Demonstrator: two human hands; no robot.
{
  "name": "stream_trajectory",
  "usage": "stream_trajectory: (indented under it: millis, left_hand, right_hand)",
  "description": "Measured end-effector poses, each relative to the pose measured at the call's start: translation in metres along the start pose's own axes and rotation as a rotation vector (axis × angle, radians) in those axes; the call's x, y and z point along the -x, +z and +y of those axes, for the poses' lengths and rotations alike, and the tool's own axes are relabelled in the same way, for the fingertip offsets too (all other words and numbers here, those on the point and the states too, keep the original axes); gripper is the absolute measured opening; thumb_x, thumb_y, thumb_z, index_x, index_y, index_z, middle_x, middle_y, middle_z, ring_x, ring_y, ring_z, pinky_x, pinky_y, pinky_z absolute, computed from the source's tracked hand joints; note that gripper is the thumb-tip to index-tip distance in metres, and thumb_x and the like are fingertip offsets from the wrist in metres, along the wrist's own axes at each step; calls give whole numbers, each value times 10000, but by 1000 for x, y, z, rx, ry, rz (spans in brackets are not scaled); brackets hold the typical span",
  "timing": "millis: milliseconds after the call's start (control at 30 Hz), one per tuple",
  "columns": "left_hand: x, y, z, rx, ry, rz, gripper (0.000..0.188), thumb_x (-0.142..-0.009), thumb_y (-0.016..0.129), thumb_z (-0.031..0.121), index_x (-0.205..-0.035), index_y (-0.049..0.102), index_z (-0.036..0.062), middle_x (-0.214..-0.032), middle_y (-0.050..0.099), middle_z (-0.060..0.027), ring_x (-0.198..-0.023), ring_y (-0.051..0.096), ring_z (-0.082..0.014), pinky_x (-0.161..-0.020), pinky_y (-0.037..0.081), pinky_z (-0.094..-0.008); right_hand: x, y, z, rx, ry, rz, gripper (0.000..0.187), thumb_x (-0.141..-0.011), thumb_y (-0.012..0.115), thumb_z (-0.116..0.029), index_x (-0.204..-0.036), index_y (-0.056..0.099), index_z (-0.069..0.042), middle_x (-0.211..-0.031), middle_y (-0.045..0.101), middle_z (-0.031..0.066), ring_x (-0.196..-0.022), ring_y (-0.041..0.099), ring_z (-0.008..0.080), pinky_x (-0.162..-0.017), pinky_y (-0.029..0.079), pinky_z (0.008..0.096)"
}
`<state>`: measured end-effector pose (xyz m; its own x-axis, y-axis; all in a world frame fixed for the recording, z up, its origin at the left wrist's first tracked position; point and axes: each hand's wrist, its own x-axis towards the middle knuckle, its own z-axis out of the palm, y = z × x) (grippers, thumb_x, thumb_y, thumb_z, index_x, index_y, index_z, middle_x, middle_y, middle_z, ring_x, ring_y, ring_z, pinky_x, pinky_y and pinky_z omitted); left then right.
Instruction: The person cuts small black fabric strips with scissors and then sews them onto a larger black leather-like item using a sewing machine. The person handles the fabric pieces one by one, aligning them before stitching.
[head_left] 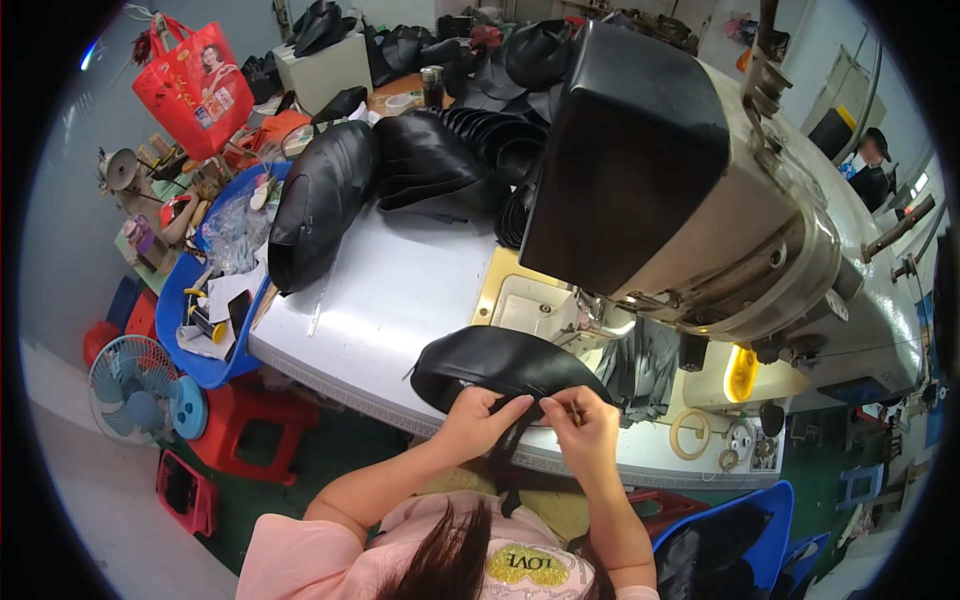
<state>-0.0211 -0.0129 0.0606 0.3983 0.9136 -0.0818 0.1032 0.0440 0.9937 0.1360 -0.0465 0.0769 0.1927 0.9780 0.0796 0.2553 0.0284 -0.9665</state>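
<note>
A curved black leather-like piece (500,362) lies across the front edge of the white sewing table, below the sewing machine head. My left hand (478,422) is closed on its near edge, thumb and fingers pinching the black material. Close beside it on the right, my right hand (582,425) is also closed, thumb and fingertips pinched together at the same edge. Whether those right fingertips hold a thread or other small thing is too fine to make out. A dark strip hangs from the piece below my hands.
A big sewing machine (740,200) rises at the right. Stacked black pieces (430,165) lie at the back of the white table (370,300). Blue bins (180,335) stand at the left, beside a fan (130,390) and a red stool (240,435). Another person (872,170) is far right.
</note>
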Motion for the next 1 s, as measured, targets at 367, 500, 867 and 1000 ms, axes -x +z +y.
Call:
stream_trajectory:
  millis: [367,500,867,1000]
  left_hand:
    - [-18,-15,12,-245,95,-237,239,-845,578,184,-962,609,-23,-861,645,-147,-785,605,-239,-720,456,-330]
    - [-22,-9,16,-328,113,-156,233,-837,575,194,-932,610,-16,-844,634,-184,-783,599,-340,-705,459,-371]
    - [-21,-6,13,-600,396,152,218,-800,622,208,-915,631,24,-865,623,-111,-804,568,-285,-727,464,-325]
    - [-21,-10,18,-312,248,35,212,-777,646,170,-915,630,10,-859,625,-121,-781,579,-271,-719,468,-322]
  right_hand:
    - [-43,-46,-5,-204,263,-462,283,-691,732,-82,-937,628,10,-866,629,37,-746,560,98,-702,459,250]
    - [-45,-35,-7,-222,222,-387,315,-670,743,-23,-960,623,10,-876,642,52,-774,574,98,-726,469,254]
    - [-41,-24,10,-153,136,-305,219,-718,698,-53,-925,646,-4,-823,653,27,-714,572,82,-679,478,250]
    - [-40,-21,9,-287,150,-266,226,-715,703,-45,-930,645,-10,-833,654,31,-726,586,94,-677,485,248]
